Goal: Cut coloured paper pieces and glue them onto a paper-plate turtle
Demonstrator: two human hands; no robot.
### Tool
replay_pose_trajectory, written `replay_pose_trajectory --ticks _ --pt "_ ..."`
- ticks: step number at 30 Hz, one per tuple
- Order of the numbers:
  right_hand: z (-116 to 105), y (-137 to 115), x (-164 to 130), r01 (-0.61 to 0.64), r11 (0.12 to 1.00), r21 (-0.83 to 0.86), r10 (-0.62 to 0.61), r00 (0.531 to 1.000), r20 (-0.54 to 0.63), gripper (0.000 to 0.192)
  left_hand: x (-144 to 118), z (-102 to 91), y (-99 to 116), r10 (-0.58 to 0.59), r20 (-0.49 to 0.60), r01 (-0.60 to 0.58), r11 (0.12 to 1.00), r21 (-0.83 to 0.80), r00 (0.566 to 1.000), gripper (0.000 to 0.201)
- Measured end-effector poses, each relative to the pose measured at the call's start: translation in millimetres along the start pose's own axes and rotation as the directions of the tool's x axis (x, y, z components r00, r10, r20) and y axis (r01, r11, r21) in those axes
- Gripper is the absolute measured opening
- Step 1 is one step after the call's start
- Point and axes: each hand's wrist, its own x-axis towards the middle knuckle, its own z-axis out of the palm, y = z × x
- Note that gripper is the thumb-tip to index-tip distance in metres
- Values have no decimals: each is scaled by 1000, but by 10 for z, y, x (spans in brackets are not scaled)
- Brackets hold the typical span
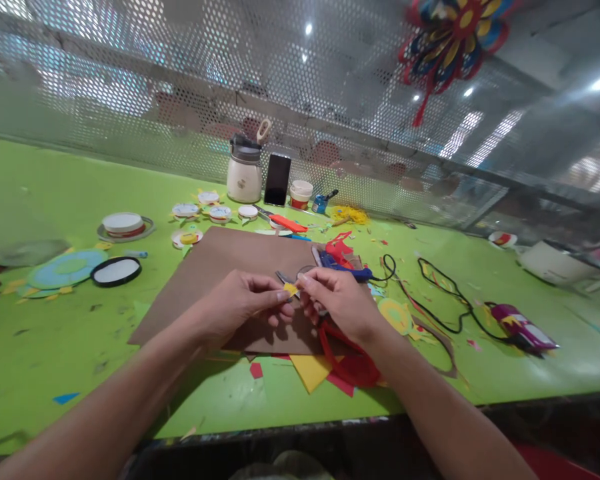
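Observation:
Over a brown board (235,257) on the green table, my two hands meet. My left hand (245,300) pinches a small yellow piece (291,289), seemingly paper or felt, between thumb and fingers. My right hand (335,297) is closed in a pinch at the piece's right edge; whether it grips the same piece I cannot tell. Just behind my right hand lies a blue glue gun (340,263), with red cut scraps (341,247) beside it. Partly under the right wrist are large red loops (353,363), like scissor handles. Metal blades (283,277) show behind the fingers.
At the back stand a white jug (245,177), a phone (277,180), a white cup (301,193) and a blue paint pot (320,203). Several round decorated discs (220,213) sit left of centre. A black cord (447,327) runs right to a purple device (523,327).

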Motion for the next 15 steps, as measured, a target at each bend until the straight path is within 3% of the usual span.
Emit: replay_pose_trajectory --ticks 4,6,9,12,15 --pt "-14 29 0 4 1000 20 -3 999 -35 31 -69 5 68 73 -58 -76 995 -62 996 16" --pt "3 40 -3 27 996 -88 -30 999 -33 31 -127 -8 117 150 -88 -156 986 -67 985 16" --pt "47 -3 47 84 955 -285 -68 995 67 32 -209 -18 173 291 -117 -303 947 -105 949 17" --pt "100 -143 234 197 886 -419 -143 977 156 26 -276 58 193 388 -41 -390 919 -53 921 20" --pt "206 -321 538 291 784 -548 -221 956 192 17 -379 190 201 414 97 -425 884 192 905 21"
